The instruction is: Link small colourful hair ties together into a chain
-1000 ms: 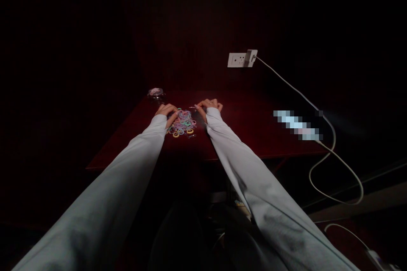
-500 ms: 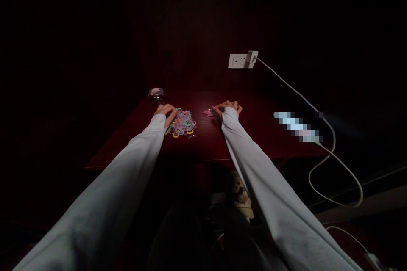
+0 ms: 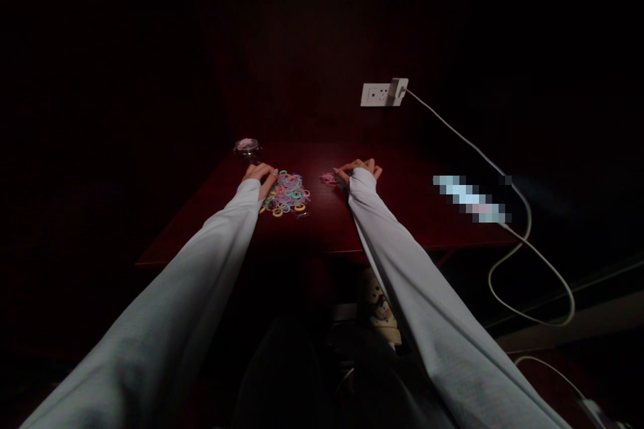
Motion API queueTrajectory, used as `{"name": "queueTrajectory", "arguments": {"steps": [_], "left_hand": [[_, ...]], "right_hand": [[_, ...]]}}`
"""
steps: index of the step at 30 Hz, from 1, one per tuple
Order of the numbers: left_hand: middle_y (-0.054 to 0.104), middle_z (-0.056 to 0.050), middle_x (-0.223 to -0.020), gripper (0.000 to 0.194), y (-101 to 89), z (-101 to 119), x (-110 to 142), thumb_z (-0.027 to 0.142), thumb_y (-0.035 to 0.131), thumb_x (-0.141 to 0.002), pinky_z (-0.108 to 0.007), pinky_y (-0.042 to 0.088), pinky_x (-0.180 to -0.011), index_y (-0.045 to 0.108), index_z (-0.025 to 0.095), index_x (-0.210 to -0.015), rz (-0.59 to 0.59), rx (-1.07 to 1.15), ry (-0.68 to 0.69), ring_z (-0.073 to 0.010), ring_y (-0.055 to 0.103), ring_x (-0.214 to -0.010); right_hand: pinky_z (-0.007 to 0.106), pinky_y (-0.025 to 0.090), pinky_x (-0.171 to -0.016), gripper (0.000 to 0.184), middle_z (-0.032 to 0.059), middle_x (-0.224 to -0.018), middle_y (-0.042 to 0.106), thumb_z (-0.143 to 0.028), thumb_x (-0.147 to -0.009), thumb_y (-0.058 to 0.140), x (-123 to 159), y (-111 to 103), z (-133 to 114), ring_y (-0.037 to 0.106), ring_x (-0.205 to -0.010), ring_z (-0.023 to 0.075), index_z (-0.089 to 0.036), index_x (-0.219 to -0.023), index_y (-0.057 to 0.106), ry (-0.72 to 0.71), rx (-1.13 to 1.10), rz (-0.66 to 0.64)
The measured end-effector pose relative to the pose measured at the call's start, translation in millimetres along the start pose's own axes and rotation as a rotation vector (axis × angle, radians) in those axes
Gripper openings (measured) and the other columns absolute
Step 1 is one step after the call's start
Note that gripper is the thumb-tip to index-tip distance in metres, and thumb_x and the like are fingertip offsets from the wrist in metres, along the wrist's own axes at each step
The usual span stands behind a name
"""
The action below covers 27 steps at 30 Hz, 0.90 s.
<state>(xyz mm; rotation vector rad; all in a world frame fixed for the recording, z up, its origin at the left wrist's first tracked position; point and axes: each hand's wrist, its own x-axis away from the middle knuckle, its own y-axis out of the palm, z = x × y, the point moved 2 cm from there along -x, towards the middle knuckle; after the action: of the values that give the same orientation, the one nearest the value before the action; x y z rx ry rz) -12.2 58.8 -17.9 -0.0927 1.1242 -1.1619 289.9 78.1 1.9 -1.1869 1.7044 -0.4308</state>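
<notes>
A loose pile of coloured hair ties (image 3: 288, 197), in pink, purple, yellow, green and blue, lies on the dark red table (image 3: 322, 234). My left hand (image 3: 259, 176) rests against its left side, thumb and fingertips drawn together at the pile's edge. Whatever is between them is too small to make out. To the right of the pile is a smaller heap of pink hair ties (image 3: 329, 178). My right hand (image 3: 360, 171) touches or nearly touches that heap with thumb and forefinger close together, its other fingers curled. Anything in this pinch is hidden by the dim light.
Behind my left hand stands a clear round jar (image 3: 246, 148) with pink contents. A blurred-out, lit device (image 3: 470, 200) lies at the table's right, its white cable (image 3: 467, 141) running to a wall socket (image 3: 376, 94). A cream figured object (image 3: 382, 312) shows below the table edge.
My right fingertips have shifted slightly left over the pink heap. The left hand stays almost where it was, at the pile's edge. The whole view has moved a little.
</notes>
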Motion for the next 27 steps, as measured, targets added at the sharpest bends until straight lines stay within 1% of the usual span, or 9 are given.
{"name": "queueTrajectory", "arguments": {"steps": [6,9,10,12,14,16,19,24,27], "left_hand": [[0.075,-0.004,-0.096,0.03,-0.6,-12.3,-3.8,0.046,0.055,-0.101,-0.038,0.048,-0.094,0.068,0.026,-0.083,-0.065,0.012,0.02,-0.0242,0.057,-0.093],[0.074,-0.005,-0.095,0.031,-1.1,-10.9,-3.2,0.046,0.054,-0.102,-0.038,0.048,-0.093,0.067,0.026,-0.083,-0.053,0.007,0.019,-0.025,0.058,-0.093],[0.074,-0.005,-0.096,0.032,-1.2,-9.8,-3.0,0.046,0.053,-0.103,-0.038,0.048,-0.093,0.067,0.026,-0.083,-0.047,0.006,0.021,-0.0252,0.058,-0.093],[0.075,-0.006,-0.097,0.035,-1.3,-8.3,-3.0,0.047,0.051,-0.104,-0.038,0.048,-0.094,0.067,0.026,-0.082,-0.04,0.008,0.019,-0.0252,0.059,-0.094],[0.075,-0.005,-0.097,0.038,-1.1,-8.6,-4.1,0.049,0.05,-0.104,-0.038,0.048,-0.095,0.068,0.025,-0.081,-0.051,0.016,0.011,-0.0249,0.059,-0.094],[0.075,-0.005,-0.096,0.041,-0.8,-10.4,-5.7,0.051,0.049,-0.105,-0.038,0.048,-0.096,0.069,0.025,-0.08,-0.063,0.02,0.006,-0.0244,0.059,-0.093],[0.075,-0.005,-0.094,0.045,-0.5,-12.9,-7.2,0.054,0.048,-0.105,-0.038,0.049,-0.096,0.069,0.025,-0.079,-0.069,0.025,0.014,-0.0243,0.059,-0.092],[0.074,-0.006,-0.093,0.049,-0.5,-13.3,-5.3,0.056,0.046,-0.106,-0.038,0.05,-0.095,0.07,0.024,-0.078,-0.052,0.026,0.003,-0.0244,0.06,-0.093],[0.074,-0.006,-0.094,0.049,-0.4,-12.7,-3.9,0.053,0.045,-0.108,-0.038,0.05,-0.096,0.071,0.024,-0.079,-0.049,0.02,0.008,-0.0245,0.061,-0.094]], "right_hand": [[0.05,0.032,-0.105,0.039,0.0106,-0.113,0.078,-0.05,-0.105,0.061,1.3,-12.4,-10.4,0.052,-0.12,0.0321,-0.023,-0.089,0.085,0.117,-0.047,0.062],[0.042,0.039,-0.101,0.053,0.0092,-0.101,0.079,-0.054,-0.11,0.047,4.9,-20.3,-23.6,0.06,-0.112,0.0277,-0.023,-0.088,0.083,0.134,-0.179,0.124],[0.038,0.042,-0.094,0.061,0.008,-0.088,0.077,-0.058,-0.11,0.041,7.8,-19.3,-29.8,0.063,-0.1,0.0244,-0.022,-0.083,0.082,0.112,-0.27,0.051],[0.032,0.043,-0.075,0.078,0.0051,-0.061,0.065,-0.073,-0.107,0.035,17.6,-12.0,-44.7,0.06,-0.07,0.0181,-0.021,-0.065,0.076,0.041,-0.443,-0.238],[0.03,0.038,-0.065,0.078,0.0007,-0.045,0.049,-0.081,-0.098,0.049,31.6,-2.6,-60.7,0.049,-0.054,0.0139,-0.021,-0.053,0.071,-0.092,-0.481,-0.518],[0.03,0.035,-0.06,0.074,-0.0022,-0.04,0.041,-0.081,-0.093,0.06,43.7,6.1,-73.0,0.042,-0.048,0.0112,-0.021,-0.051,0.071,-0.184,-0.478,-0.677],[0.027,0.038,-0.061,0.068,-0.0014,-0.045,0.053,-0.072,-0.098,0.059,48.1,17.5,-82.2,0.047,-0.05,0.0104,-0.021,-0.057,0.075,-0.186,-0.551,-0.732],[0.026,0.041,-0.063,0.045,-0.0009,-0.057,0.065,-0.051,-0.098,0.07,31.3,27.6,-81.0,0.058,-0.059,0.0122,-0.02,-0.065,0.076,-0.092,-0.583,-0.644],[0.027,0.039,-0.06,0.059,-0.0005,-0.05,0.06,-0.061,-0.099,0.063,28.4,21.9,-79.8,0.053,-0.054,0.012,-0.021,-0.056,0.07,-0.079,-0.655,-0.628]]}}
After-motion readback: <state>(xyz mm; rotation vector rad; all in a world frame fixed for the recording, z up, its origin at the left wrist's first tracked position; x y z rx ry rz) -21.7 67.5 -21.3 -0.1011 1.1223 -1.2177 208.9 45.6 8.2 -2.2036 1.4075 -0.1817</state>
